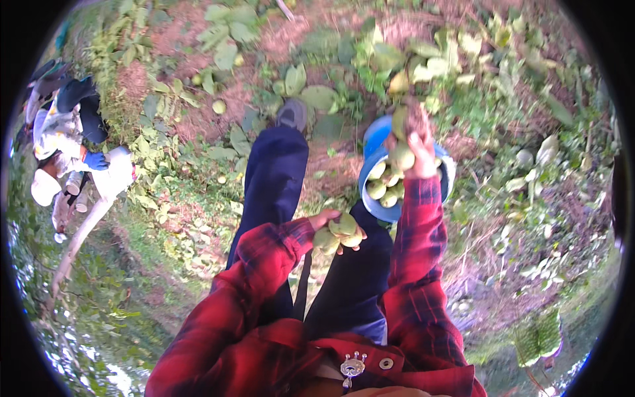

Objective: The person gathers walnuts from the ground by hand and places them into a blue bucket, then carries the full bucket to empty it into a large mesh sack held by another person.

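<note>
My left hand (325, 218) holds several round green fruits (343, 226) in front of my thighs, with fingertips showing around them. Over the mouth of a blue bucket (372, 134), my right hand (420, 151) is blurred, its fingers around green fruits (402, 157). A brownish smear at those fingers is too blurred to name. More green fruits (388, 191) lie inside the bucket, partly hidden by my right forearm. The bucket stands tilted in view beside my right leg.
Leafy plants (426, 59) and dry litter cover the ground. Loose fruits, such as a pale green fruit (219, 106), lie ahead. My shoe (291, 115) is on the ground. At left, a person wearing a blue glove (96, 160) is beside a white container (116, 171) and a tree trunk (82, 238).
</note>
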Available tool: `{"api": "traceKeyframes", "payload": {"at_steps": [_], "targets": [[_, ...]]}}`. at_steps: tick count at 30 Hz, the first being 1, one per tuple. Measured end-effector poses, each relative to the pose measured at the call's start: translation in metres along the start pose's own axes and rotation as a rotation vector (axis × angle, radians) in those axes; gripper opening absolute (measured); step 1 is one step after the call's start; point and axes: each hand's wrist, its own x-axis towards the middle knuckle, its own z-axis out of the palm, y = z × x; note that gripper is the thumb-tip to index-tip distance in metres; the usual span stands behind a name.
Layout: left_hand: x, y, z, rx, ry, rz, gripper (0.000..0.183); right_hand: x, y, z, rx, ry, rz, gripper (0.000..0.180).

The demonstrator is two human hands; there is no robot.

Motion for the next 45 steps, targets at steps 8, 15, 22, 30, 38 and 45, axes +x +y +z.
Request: {"api": "traceKeyframes", "payload": {"at_steps": [8, 15, 22, 30, 38, 45], "targets": [[-0.066, 0.031, 0.081, -0.322, 0.027, 0.532, 0.064, -0.036, -0.007, 0.06, 0.288, 0.048, 0.442, 0.039], [-0.121, 0.077, 0.147, -0.042, 0.371, 0.749, 0.062, -0.025, -0.013, 0.147, 0.424, -0.1, 0.45, 0.044], [-0.14, 0.093, 0.208, 0.076, 0.237, 0.505, 0.062, -0.087, -0.064, 0.202, 0.372, 0.012, 0.303, 0.048], [-0.139, 0.095, 0.289, 0.018, 0.236, 0.255, 0.064, -0.175, -0.081, 0.197, 0.491, 0.214, 0.18, 0.045], [-0.07, 0.105, 0.372, 0.072, 0.325, 0.142, 0.058, -0.197, -0.116, 0.184, 0.78, 0.336, 0.032, 0.056], [0.023, 0.148, 0.475, 0.312, 0.194, 0.24, 0.058, -0.132, -0.243, 0.214, 0.668, 0.041, -0.334, 0.055]]}}
